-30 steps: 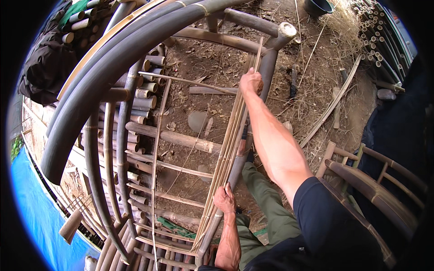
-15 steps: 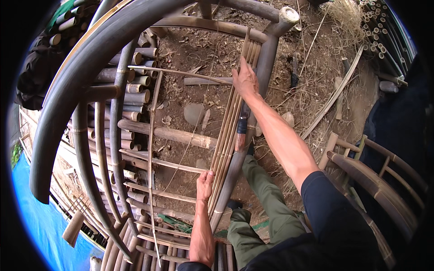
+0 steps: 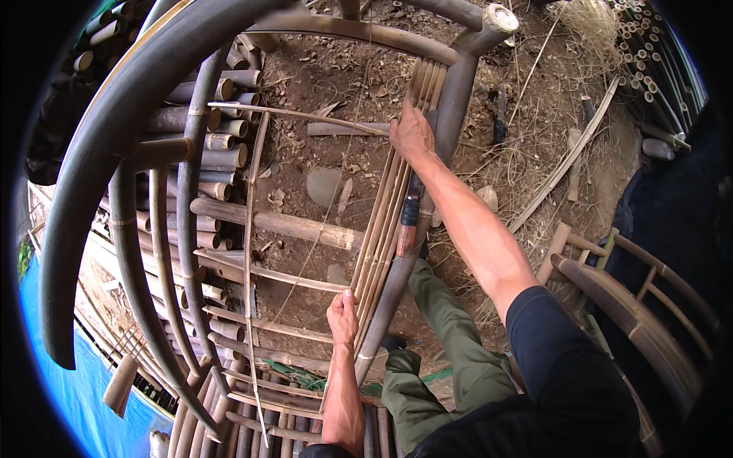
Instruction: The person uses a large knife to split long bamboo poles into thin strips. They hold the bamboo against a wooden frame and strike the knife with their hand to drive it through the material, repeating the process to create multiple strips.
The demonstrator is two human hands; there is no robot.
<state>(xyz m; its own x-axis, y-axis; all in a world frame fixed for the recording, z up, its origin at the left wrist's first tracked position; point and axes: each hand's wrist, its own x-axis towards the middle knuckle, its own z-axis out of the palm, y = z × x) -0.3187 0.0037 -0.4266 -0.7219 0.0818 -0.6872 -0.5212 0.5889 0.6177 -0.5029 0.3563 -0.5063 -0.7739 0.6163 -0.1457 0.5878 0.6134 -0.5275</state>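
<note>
Several long, thin bamboo strips (image 3: 375,237) lie side by side along the dark bamboo pole (image 3: 393,309) of a chair-like bamboo frame. My right hand (image 3: 413,136) closes over the strips near their far end, fingers curled around the leftmost edge. Lower down, my left hand (image 3: 343,317) is closed in a pinch, thumb on top, with a strip running into it and showing again beside the wrist. The near end of a thin cross slat (image 3: 294,278) meets the strips just above this hand. Between the hands, a tool with a brown wooden handle (image 3: 406,240) and black band rests against the pole.
A thick curved bamboo arm (image 3: 80,179) arches over the left side. Stacked cut bamboo poles (image 3: 229,156) lie beneath the frame. Shavings and a long split piece (image 3: 569,156) litter the dirt floor at right. Another bamboo chair (image 3: 637,305) stands at the right, a blue tarp (image 3: 57,382) lower left.
A strip end that stuck out over the far rail now lies short of it. My left hand has shifted slightly left and nearer, away from the strips' edge. The view has shifted a little.
</note>
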